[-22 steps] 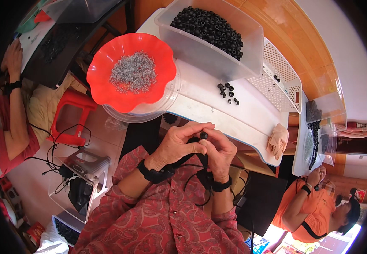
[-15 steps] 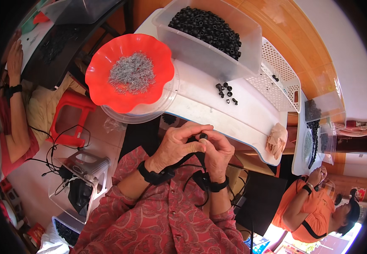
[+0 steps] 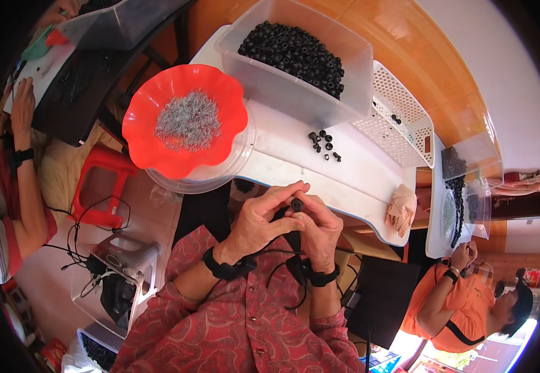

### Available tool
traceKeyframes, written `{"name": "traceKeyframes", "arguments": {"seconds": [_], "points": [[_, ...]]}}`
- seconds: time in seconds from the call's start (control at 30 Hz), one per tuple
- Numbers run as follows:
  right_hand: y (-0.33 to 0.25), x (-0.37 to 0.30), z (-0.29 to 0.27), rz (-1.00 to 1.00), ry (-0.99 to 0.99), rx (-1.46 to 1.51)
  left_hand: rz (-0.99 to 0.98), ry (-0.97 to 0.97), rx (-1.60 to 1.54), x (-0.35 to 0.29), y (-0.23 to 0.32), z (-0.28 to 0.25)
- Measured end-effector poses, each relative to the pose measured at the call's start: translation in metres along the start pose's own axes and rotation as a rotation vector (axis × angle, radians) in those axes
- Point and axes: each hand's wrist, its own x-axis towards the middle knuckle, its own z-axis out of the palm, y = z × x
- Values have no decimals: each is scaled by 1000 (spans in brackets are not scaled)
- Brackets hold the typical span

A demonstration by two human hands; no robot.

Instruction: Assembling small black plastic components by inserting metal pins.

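Close to the table's front edge, my two hands meet at the fingertips. Between them sits a small black round part [image 3: 297,204] with a hole in its end, partly covered by fingers. My right hand [image 3: 321,225] pinches it between thumb and forefinger. My left hand [image 3: 252,219] closes in from the other side, thumb and forefinger against the same part. Beyond my hands, several loose black parts [image 3: 328,147] lie on the white table [image 3: 295,174]. A red wavy-rimmed bowl [image 3: 138,127] to the left holds a heap of small silvery pieces [image 3: 189,119].
A clear plastic bin [image 3: 276,93] full of black parts stands at the back, beside a white perforated basket [image 3: 419,140]. A crumpled cloth [image 3: 400,210] lies at the table's right end. A red stool [image 3: 99,186] stands left. Co-workers sit on both sides.
The black part now shows its holed end more squarely. My fingers have shifted slightly around it. The table and its contents sit slightly lower and further left in view.
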Motion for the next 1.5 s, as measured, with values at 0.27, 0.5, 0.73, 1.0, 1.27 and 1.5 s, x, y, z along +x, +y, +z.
{"name": "traceKeyframes", "arguments": {"seconds": [0.27, 0.5, 0.73, 1.0, 1.27, 1.5], "points": [[-19, 40, -21, 124, 422, 67, -62, 177, -102, -10, 2, 4], [-49, 136, -91, -129, 514, 268, 369, -301, -102, -15, 95, 35], [-59, 201, -116, -214, 751, 352, 360, -291, -617, -45, 173, 83], [-23, 166, -103, -111, 668, 170, 386, -271, -1049, -48, 186, 120], [-31, 133, -88, -120, 638, 11, 721, -473, -906, -28, 160, 108], [-6, 112, -90, -29, 572, -98, 242, -57, -829, -36, 199, 97]]}}
